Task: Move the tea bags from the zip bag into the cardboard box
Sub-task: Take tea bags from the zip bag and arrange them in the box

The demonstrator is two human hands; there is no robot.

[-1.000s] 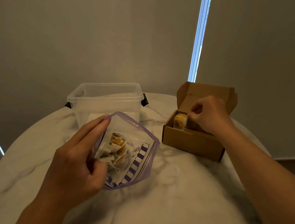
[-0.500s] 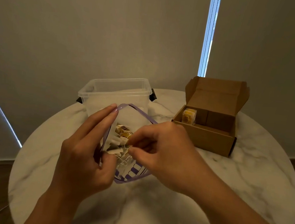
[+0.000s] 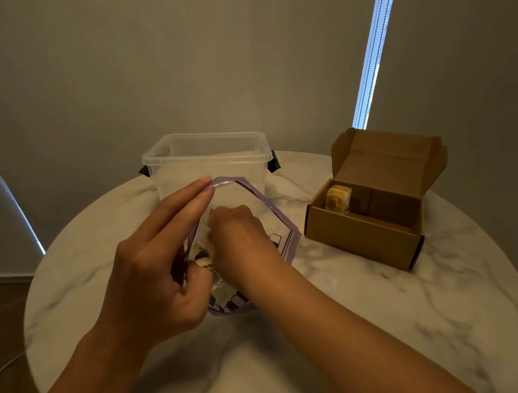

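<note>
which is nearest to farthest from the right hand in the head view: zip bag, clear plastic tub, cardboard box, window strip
1. zip bag: the right hand is inside its open mouth.
2. clear plastic tub: just behind the bag, toward the left.
3. cardboard box: off to the right on the table, lid open.
4. window strip: beyond the table, upper right.

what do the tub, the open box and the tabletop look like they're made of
Tub: clear rigid plastic, likely; the wall shows through its glossy sides and moulded rim.
Box: plain brown cardboard, matte, with folded flaps and creased edges.
Tabletop: looks like white marble with grey veins and a soft sheen; whether real stone or a printed laminate cannot be told.
</note>
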